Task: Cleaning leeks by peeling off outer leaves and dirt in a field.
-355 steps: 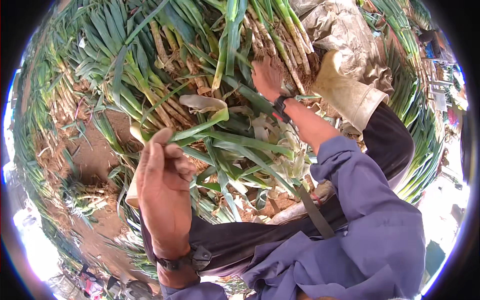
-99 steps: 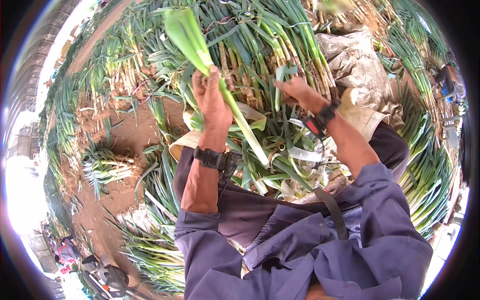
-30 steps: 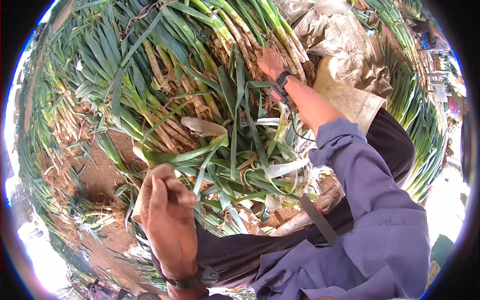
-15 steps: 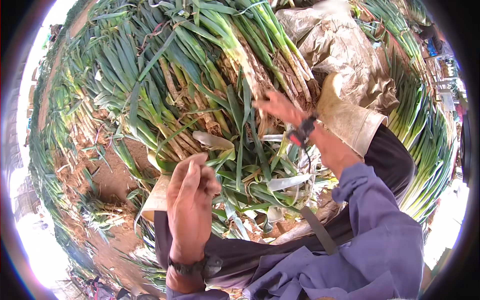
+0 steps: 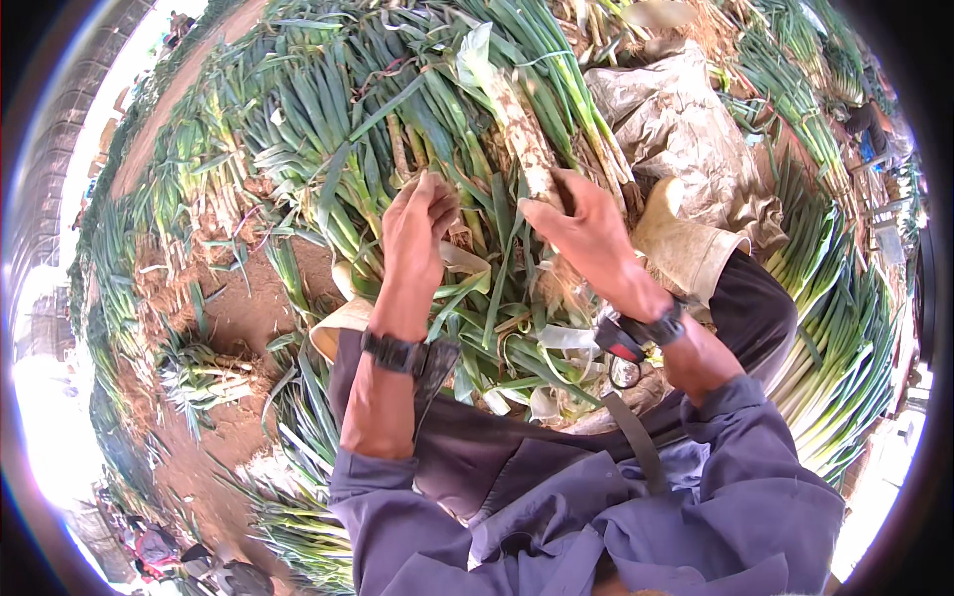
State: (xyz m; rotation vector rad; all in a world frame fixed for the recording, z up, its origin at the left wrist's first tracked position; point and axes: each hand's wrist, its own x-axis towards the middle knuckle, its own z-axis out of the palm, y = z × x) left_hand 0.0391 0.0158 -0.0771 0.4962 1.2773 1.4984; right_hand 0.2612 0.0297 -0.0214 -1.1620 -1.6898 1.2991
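Observation:
My right hand is closed round the root end of a thick leek, whose stalk is covered in dirty brown outer skin. The stalk slants up and away to the left, ending in a pale cut-looking green top. Left of it, my left hand is raised over the pile with its fingertips pinched together; whatever is between them, if anything, is hidden. Under and beyond both hands lies a heap of leeks, green tops pointing away and soiled roots toward me. Stripped leaves and peelings lie between my legs.
A crumpled tan sack lies at the far right beside my pale boot. Cleaner leeks are stacked on the right, and more lie at the lower left. Bare brown soil shows on the left.
My right hand, reaching with spread fingers before, has closed on a leek's root end. My left hand has moved farther forward, over the pile, its fingertips together.

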